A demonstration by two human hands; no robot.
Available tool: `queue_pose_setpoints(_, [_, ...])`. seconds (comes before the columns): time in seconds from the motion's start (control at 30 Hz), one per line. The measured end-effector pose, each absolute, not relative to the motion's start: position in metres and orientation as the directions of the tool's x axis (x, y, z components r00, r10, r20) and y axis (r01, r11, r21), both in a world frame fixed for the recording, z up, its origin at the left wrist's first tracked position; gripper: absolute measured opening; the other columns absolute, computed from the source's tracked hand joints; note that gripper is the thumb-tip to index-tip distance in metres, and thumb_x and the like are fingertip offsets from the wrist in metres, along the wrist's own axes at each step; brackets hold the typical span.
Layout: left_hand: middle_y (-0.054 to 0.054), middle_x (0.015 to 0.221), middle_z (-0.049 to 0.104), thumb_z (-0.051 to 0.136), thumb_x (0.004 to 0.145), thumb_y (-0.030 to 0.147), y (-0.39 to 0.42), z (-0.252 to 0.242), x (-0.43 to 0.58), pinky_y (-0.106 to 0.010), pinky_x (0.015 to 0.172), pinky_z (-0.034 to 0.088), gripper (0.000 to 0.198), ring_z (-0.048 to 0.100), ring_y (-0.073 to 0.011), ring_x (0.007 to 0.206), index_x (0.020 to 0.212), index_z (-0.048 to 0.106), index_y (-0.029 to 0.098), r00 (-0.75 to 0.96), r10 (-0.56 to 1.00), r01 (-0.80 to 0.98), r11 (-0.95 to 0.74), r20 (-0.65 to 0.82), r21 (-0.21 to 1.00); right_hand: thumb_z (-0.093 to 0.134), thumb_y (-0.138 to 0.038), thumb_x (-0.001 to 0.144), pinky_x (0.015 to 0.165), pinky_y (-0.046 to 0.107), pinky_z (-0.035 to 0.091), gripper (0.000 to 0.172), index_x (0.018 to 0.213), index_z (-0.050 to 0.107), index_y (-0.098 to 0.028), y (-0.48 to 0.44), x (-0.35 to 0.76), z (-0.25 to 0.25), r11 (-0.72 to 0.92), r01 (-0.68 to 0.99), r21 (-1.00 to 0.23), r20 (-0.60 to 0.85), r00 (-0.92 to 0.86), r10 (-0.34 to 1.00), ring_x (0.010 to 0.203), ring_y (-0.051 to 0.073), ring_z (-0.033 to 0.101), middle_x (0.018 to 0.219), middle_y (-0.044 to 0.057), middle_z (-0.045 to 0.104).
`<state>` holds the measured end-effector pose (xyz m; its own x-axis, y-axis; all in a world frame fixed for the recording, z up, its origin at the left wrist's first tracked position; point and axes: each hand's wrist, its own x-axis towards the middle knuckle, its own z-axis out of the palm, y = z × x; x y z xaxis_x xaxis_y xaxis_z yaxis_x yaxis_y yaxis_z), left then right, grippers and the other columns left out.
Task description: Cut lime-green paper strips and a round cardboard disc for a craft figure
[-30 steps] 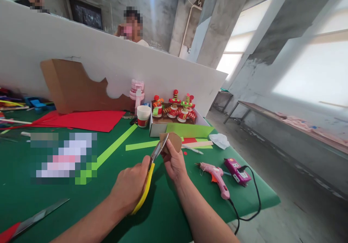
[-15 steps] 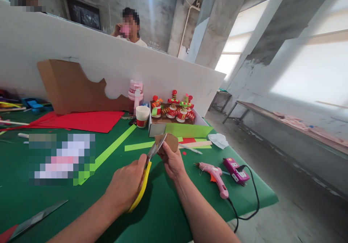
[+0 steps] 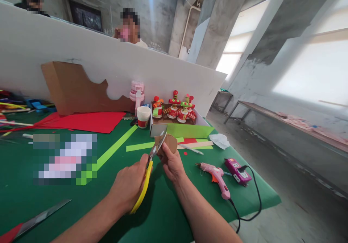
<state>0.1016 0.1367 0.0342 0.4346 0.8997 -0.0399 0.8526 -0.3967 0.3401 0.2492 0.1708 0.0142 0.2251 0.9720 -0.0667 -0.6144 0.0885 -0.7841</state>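
My left hand is closed around the yellow handles of a pair of scissors. The metal blades point up and away, across the left part of a small piece of brown cardboard with a rounded right edge. My right hand pinches that cardboard, thumb on top, fingers mostly hidden beneath. Both hands are above the green tabletop, close together. Just beyond the cardboard stands a box with several red and green paper figures in it.
To the right lie a pink glue gun and a purple power strip with a black cable. Paper cups, a pink bottle and red sheets are behind. A knife-like blade lies front left. A person is beyond the white partition.
The scissor blades look closer together on the cardboard than before. The whole view has shifted slightly; both hands keep their holds.
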Motion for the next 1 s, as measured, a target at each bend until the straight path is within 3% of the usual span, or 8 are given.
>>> queue_pose_setpoints(0.43, [-0.006,0.083,0.068,0.031,0.098,0.03,0.136,0.044,0.099,-0.031,0.057,0.03,0.013,0.07,-0.027,0.076,0.107,0.037,0.023,0.443,0.89,0.867,-0.394,-0.107,0.306,0.097,-0.034,0.045,0.064,0.026,0.054,0.05,0.086,0.073,-0.019,0.17,0.253,0.018,0.083,-0.629,-0.773,-0.067,0.212,0.975,0.068,0.015,0.065,0.078,0.0,0.073])
queue_pose_setpoints(0.77, [-0.008,0.086,0.071,0.029,0.096,0.027,0.134,0.055,0.097,-0.035,0.061,0.038,0.017,0.071,-0.03,0.08,0.11,0.037,0.022,0.45,0.878,0.875,-0.396,-0.164,0.279,0.096,-0.028,0.05,0.066,0.026,0.054,0.047,0.09,0.073,-0.018,0.172,0.259,0.016,0.065,-0.623,-0.779,-0.07,0.189,0.979,0.074,0.015,0.067,0.082,0.001,0.075])
queue_pose_setpoints(1.0, [-0.009,0.093,0.07,0.029,0.096,0.021,0.137,0.062,0.096,-0.039,0.068,0.045,0.018,0.071,-0.034,0.087,0.111,0.037,0.022,0.456,0.869,0.885,-0.418,-0.191,0.206,0.098,-0.03,0.044,0.067,0.026,0.054,0.052,0.088,0.075,-0.016,0.172,0.265,0.018,0.031,-0.622,-0.783,-0.092,0.164,0.982,0.072,0.015,0.067,0.082,0.002,0.076])
